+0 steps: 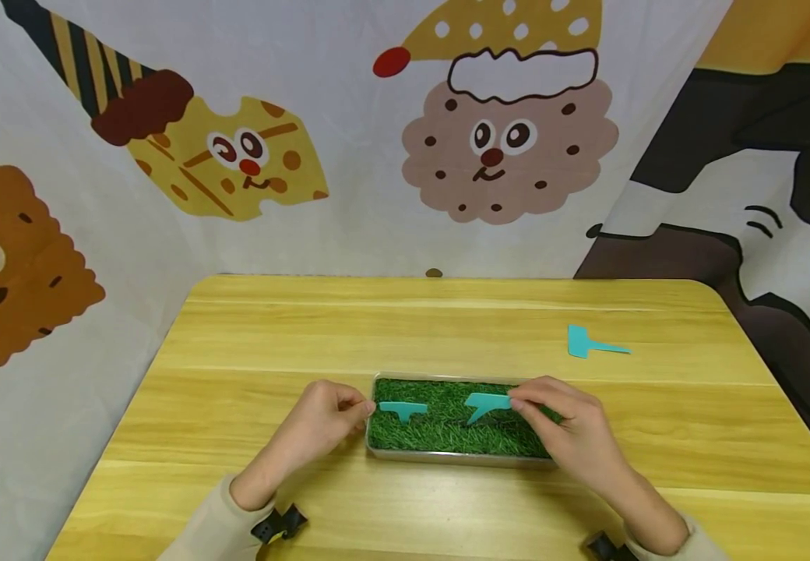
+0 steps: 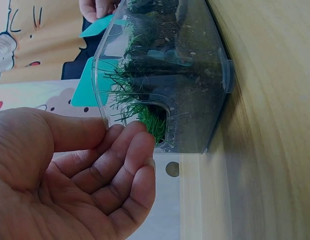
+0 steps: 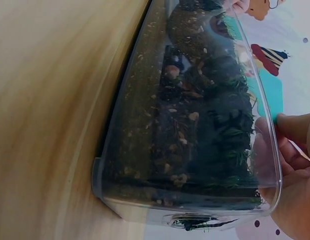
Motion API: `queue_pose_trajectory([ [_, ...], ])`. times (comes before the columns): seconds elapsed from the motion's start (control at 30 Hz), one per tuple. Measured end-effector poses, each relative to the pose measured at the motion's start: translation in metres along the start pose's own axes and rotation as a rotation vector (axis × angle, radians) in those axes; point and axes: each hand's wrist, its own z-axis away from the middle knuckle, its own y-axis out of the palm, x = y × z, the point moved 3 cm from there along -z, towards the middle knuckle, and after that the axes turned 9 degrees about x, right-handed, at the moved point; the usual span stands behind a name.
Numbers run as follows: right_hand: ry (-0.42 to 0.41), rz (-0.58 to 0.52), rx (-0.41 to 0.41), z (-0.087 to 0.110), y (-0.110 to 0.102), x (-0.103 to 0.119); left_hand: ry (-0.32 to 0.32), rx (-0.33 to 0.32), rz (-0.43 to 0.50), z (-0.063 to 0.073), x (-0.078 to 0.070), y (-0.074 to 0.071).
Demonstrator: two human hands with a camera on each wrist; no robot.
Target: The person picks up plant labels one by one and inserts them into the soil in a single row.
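Observation:
A clear plastic box (image 1: 461, 458) of soil topped with green grass (image 1: 440, 436) stands on the table. My left hand (image 1: 328, 421) pinches the box's rim at its left end between thumb and fingers. A teal T-shaped plant label (image 1: 403, 408) stands in the grass near that end. My right hand (image 1: 573, 428) pinches the edge of a second teal plant label (image 1: 487, 403) over the right half of the grass. Its stem points down and left; whether the tip is in the soil, I cannot tell. The right wrist view shows this label (image 3: 271, 92) beyond the box wall.
Another teal plant label (image 1: 580, 343) lies flat on the wooden table (image 1: 272, 327), behind and right of the box. A cloth with cartoon biscuits (image 1: 349, 234) hangs behind the table. Dark straps (image 1: 280, 523) sit on both wrists.

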Motion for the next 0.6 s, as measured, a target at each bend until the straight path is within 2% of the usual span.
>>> queue_pose_trajectory([
  [0.27, 0.002, -0.009, 0.024, -0.0006, 0.0029, -0.0005, 0.010, 0.001, 0.004, 0.0003, 0.0003, 0.0001],
  [0.6, -0.039, 0.015, 0.020, -0.0026, 0.0063, 0.0006, -0.005, -0.003, 0.000, 0.0003, 0.0003, 0.0007],
])
